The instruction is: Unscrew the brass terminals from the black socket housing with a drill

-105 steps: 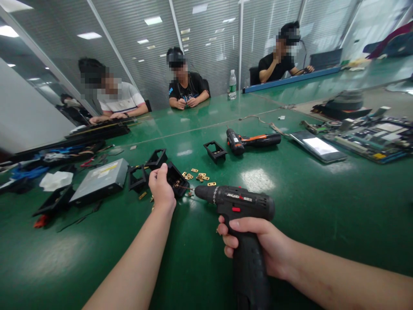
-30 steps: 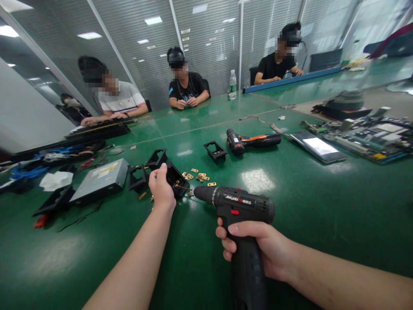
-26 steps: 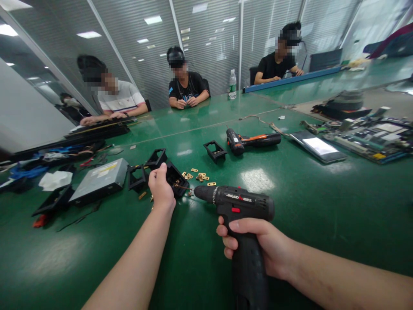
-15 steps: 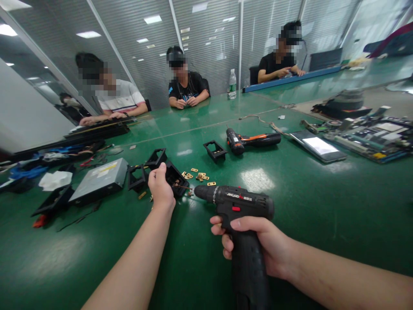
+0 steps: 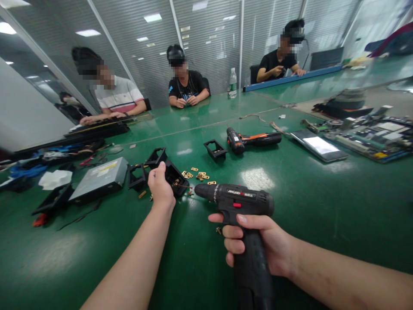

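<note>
My left hand grips a black plastic frame, tilted so its hollow side faces right. Small brass pieces show inside it. My right hand is wrapped round the handle of a black cordless drill, its index finger stretched out in front of the trigger area. The drill's thin bit points left into the frame's opening; whether its tip touches a screw I cannot tell. Loose brass plates lie just beyond the drill's chuck. Beside my left hand are two more black frames, one nearer and one behind.
Farther back lie another black frame and an orange-and-black drill. A phone and circuit boards are at right, a silver disc drive at left. Several people sit across the green table, near a water bottle.
My right hand's grip on the drill has shifted: the index finger now extends forward, and the handle has swung slightly right. My left hand and the frame stay nearly still.
</note>
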Tool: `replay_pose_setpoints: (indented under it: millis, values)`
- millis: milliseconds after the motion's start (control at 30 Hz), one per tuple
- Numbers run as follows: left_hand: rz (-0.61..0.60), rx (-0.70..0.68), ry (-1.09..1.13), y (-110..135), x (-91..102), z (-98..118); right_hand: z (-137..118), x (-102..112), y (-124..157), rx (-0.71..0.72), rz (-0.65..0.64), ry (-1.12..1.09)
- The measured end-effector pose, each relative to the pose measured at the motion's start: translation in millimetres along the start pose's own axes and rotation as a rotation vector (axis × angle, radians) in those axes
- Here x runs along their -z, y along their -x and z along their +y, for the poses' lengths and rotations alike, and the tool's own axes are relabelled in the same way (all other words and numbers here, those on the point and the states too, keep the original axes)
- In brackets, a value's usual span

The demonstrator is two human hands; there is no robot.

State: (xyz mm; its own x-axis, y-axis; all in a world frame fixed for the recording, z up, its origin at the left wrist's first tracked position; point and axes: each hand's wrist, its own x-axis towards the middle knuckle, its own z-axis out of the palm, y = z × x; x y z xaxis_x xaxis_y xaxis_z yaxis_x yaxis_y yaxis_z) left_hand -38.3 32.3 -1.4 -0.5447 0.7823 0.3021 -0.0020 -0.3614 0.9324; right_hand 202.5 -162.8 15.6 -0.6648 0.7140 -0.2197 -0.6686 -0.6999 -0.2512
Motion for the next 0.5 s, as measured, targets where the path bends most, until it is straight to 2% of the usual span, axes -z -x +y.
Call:
replay_pose_setpoints:
  millis: [100,500]
  values:
    - [0.035,0.046,0.028,2.2,-1.9,4.6,0.1,0.7,-1.0,0.005,-0.013,0.006]
    - [0.026,0.083,0.027,2.8,-2.4,8.3,1.6,-0.3,-1.6,-0.016,-0.006,0.022]
